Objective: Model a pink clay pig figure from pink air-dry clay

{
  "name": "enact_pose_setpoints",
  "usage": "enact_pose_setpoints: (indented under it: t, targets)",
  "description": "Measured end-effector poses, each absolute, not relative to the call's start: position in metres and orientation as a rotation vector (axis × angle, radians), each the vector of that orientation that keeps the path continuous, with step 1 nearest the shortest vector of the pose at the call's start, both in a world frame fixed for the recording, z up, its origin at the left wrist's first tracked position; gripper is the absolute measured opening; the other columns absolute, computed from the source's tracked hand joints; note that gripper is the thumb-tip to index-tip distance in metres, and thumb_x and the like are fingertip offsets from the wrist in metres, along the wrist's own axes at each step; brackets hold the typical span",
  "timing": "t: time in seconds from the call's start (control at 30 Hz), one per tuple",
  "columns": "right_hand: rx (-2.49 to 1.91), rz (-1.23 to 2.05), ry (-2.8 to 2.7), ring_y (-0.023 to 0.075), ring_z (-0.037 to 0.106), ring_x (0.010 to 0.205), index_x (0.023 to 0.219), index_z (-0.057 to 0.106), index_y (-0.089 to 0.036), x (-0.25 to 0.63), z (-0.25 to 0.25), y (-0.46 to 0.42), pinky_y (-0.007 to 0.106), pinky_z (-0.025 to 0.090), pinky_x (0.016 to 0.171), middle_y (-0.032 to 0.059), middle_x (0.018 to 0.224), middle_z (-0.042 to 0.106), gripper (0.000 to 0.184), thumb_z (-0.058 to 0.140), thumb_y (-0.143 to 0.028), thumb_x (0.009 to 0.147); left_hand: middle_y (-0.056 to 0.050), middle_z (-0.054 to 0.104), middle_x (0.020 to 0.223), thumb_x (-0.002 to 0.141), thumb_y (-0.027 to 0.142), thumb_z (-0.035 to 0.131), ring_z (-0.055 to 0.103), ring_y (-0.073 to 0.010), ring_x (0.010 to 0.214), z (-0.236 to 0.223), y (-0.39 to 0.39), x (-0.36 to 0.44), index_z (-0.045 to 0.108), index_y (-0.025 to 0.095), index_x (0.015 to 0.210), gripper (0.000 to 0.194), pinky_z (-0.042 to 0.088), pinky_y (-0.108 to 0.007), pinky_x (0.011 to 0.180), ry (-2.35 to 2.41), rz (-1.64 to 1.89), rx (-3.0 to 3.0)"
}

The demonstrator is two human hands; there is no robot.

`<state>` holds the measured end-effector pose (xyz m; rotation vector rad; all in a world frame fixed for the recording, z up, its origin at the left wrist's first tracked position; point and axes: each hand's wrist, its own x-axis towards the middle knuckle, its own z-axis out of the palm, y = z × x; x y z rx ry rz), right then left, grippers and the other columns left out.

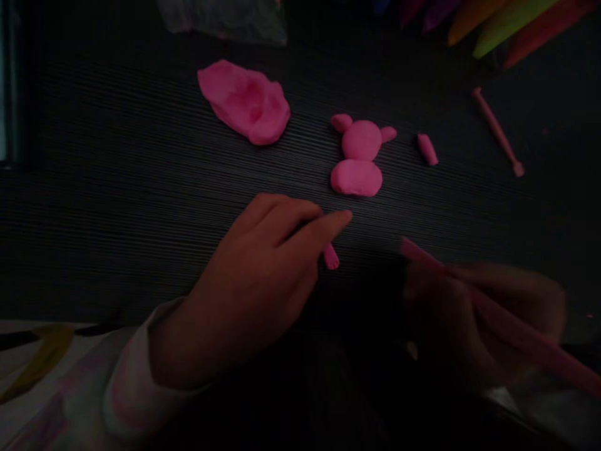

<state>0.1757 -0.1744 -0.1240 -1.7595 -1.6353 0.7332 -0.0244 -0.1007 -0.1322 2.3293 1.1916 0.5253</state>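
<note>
My left hand point(263, 269) rests low over the table, its fingers closed around a small pink clay roll point(331, 258). Only the roll's grooved end shows below the index finger. In my right hand point(457, 313), at the lower right, a long flat pink modelling tool point(521, 341) is gripped, its tip pointing up and left. The right hand is dim and slightly blurred. Just beyond the left fingertips lies a pink clay figure, with a round eared head point(361, 141) touching an oblong body point(357, 178).
A large dented lump of pink clay point(246, 103) lies at the upper left. Right of the figure are a short clay piece point(427, 150) and a thin pink tool point(498, 131). A clear plastic bag point(225, 22) and several coloured packets point(511, 28) line the far side.
</note>
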Motion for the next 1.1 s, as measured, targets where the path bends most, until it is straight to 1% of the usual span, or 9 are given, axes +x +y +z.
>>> enact_pose_setpoints:
  t: [0.1,0.2,0.3,0.43,0.57,0.67,0.83,1.0,1.1]
  targets:
    - [-1.798,0.291,-1.708,0.0159,0.060,0.069,0.093,0.058,-0.024,0.182,-0.127,-0.161,0.031,0.049,0.064,0.0000,0.076,0.065,0.021,0.057,-0.012,0.075,-0.004,0.057,0.100,0.080,0.015,0.045,0.052,-0.0181,0.091,-0.130,-0.100,-0.026,0.052,0.017,0.109,0.030,0.044,-0.032,0.079,1.364,0.588,2.218]
    - [-1.801,0.085,-1.977,0.0167,0.060,0.077,0.098,0.058,-0.024,0.201,-0.127,-0.141,0.030,0.048,0.070,0.0016,0.086,0.065,0.023,0.055,-0.014,0.077,-0.005,0.057,0.091,0.080,0.019,0.048,0.052,-0.0183,0.087,-0.130,-0.100,-0.025,0.059,0.015,0.090,0.015,0.044,-0.032,0.078,1.431,0.645,2.192]
    - [-1.810,0.007,-2.251,0.0229,0.056,0.090,0.106,0.056,-0.019,0.223,-0.127,-0.125,0.039,0.046,0.077,0.0080,0.100,0.060,0.028,0.047,-0.014,0.080,-0.006,0.057,0.083,0.079,0.024,0.051,0.052,-0.0192,0.084,-0.130,-0.101,-0.021,0.059,0.015,0.078,0.012,0.043,-0.035,0.078,1.373,0.648,2.258]
    - [-1.901,-0.016,-2.434,0.0283,0.051,0.096,0.114,0.054,-0.014,0.233,-0.124,-0.112,0.043,0.044,0.079,0.0149,0.109,0.055,0.034,0.043,-0.015,0.081,-0.007,0.057,0.085,0.075,0.034,0.057,0.050,-0.0223,0.085,-0.130,-0.105,-0.013,0.058,0.016,0.079,0.019,0.042,-0.039,0.078,1.377,0.581,2.311]
    - [-1.943,-0.072,-2.394,0.0283,0.052,0.093,0.114,0.054,-0.014,0.225,-0.114,-0.102,0.044,0.045,0.077,0.0155,0.109,0.056,0.036,0.040,-0.011,0.081,-0.006,0.059,0.085,0.074,0.028,0.060,0.050,-0.0225,0.085,-0.127,-0.108,-0.007,0.057,0.018,0.078,0.012,0.043,-0.040,0.077,1.385,0.511,2.241]
    - [-1.833,-0.013,-2.245,0.0259,0.053,0.094,0.110,0.056,-0.015,0.209,-0.106,-0.094,0.043,0.044,0.082,0.0139,0.104,0.057,0.031,0.042,-0.017,0.082,-0.003,0.061,0.082,0.076,0.020,0.056,0.053,-0.0208,0.083,-0.122,-0.105,-0.007,0.056,0.019,0.080,0.004,0.044,-0.038,0.075,1.360,0.486,2.210]
    - [-1.578,0.370,-2.222,0.0204,0.054,0.096,0.107,0.056,-0.017,0.173,-0.099,-0.074,0.036,0.044,0.085,0.0088,0.103,0.058,0.027,0.043,-0.022,0.084,-0.003,0.063,0.088,0.080,0.015,0.047,0.059,-0.0160,0.081,-0.109,-0.080,-0.017,0.054,0.020,0.094,0.017,0.047,-0.030,0.074,1.314,0.497,2.198]
    - [-1.486,0.442,-2.081,0.0175,0.055,0.094,0.098,0.057,-0.017,0.159,-0.107,-0.063,0.032,0.044,0.084,0.0070,0.096,0.060,0.021,0.041,-0.019,0.084,-0.007,0.064,0.092,0.079,0.016,0.046,0.060,-0.0203,0.086,-0.108,-0.048,-0.029,0.052,0.017,0.101,0.023,0.048,-0.034,0.076,1.333,0.348,2.383]
    - [-1.475,0.467,-2.066,0.0175,0.054,0.095,0.097,0.057,-0.016,0.160,-0.114,-0.067,0.031,0.043,0.085,0.0076,0.097,0.060,0.021,0.041,-0.018,0.084,-0.008,0.063,0.097,0.080,0.016,0.045,0.059,-0.0193,0.090,-0.113,-0.041,-0.031,0.051,0.017,0.106,0.027,0.047,-0.034,0.079,1.304,0.338,2.396]
